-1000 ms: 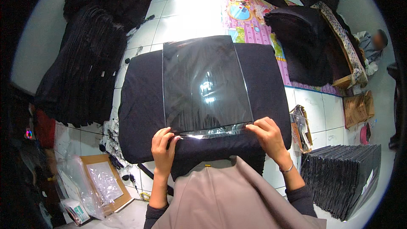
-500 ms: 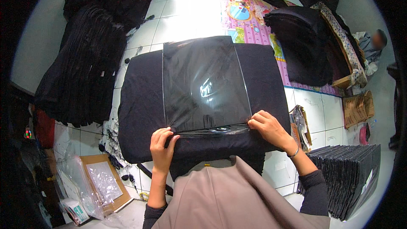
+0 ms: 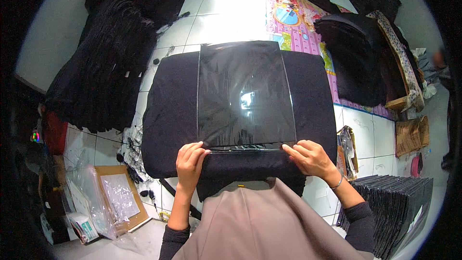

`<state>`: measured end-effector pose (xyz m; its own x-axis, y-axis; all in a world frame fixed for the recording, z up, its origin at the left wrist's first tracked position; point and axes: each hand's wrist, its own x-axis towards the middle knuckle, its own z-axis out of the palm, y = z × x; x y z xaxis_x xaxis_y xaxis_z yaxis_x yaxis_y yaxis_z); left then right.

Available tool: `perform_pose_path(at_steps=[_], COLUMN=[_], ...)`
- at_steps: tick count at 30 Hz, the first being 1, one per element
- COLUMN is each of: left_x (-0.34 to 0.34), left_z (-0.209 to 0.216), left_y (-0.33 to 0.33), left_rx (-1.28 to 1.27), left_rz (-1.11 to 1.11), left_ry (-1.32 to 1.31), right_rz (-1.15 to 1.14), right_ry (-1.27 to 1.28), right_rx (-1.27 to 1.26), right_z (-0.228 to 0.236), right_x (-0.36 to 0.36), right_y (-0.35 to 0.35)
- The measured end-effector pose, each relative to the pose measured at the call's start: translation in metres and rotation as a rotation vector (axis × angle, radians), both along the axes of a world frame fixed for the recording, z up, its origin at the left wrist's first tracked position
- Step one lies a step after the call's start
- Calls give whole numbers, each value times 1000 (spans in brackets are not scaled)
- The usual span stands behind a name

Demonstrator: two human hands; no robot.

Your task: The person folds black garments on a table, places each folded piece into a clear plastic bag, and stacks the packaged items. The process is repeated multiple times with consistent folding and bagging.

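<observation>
We've got both hands — left hand, right hand — fingers pinching the near corners of the clear plastic bag over the folded black garment; looks light, floppy, slick — grip edges.

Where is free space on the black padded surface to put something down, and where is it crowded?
The black padded work surface is bare left of the clear plastic bag with dark cloth, and bare right of it. The near edge is crowded: left hand and right hand press the bag's opening.
</observation>
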<state>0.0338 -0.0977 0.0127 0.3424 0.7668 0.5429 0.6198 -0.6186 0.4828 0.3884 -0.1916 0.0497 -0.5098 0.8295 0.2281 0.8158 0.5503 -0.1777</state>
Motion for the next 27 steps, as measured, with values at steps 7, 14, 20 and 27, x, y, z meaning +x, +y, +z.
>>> perform_pose_path(at_steps=[7,14,20,27], left_x=[-4,-4,-6,-2], left_z=[-3,-5,0,10], left_y=[1,3,6,13], left_rx=[-13,63,25,-148], left_rz=[-21,-35,-56,-17], left_ry=[2,32,25,-132], right_rz=[-36,-95,-38,-45], right_ry=[-87,21,-8,291], right_rx=[84,121,108,108], right_z=[-2,1,-8,-9], right_x=[-17,-44,-75,-70], right_y=[6,14,39,49])
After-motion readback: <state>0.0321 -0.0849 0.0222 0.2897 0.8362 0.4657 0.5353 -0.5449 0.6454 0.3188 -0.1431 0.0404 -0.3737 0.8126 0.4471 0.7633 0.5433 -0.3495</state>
